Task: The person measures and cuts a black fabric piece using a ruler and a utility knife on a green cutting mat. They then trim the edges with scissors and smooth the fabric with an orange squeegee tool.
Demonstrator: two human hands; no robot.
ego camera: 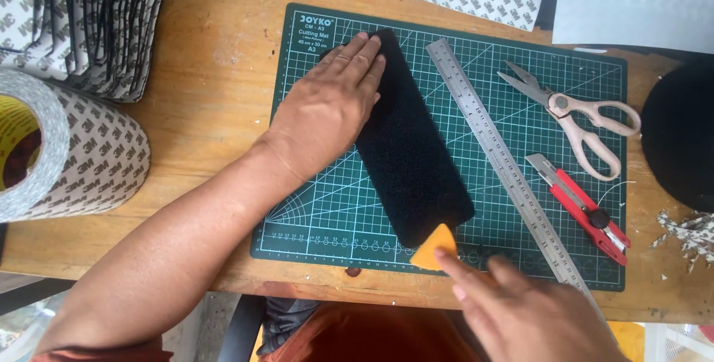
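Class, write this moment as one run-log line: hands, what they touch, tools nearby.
left hand: flat on black strip | right hand: pressing orange scraper at strip's near end | base: green cutting mat | idle: steel ruler, scissors, red utility knife

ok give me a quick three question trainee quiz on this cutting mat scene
1. True or false: the left hand lies flat on the black strip.
2. What does the right hand hold at the strip's near end? A) scissors B) orange scraper C) ruler
3. Which tool lies between the steel ruler and the scissors?

Key: 1 true; 2 B, the orange scraper; 3 the red utility knife.
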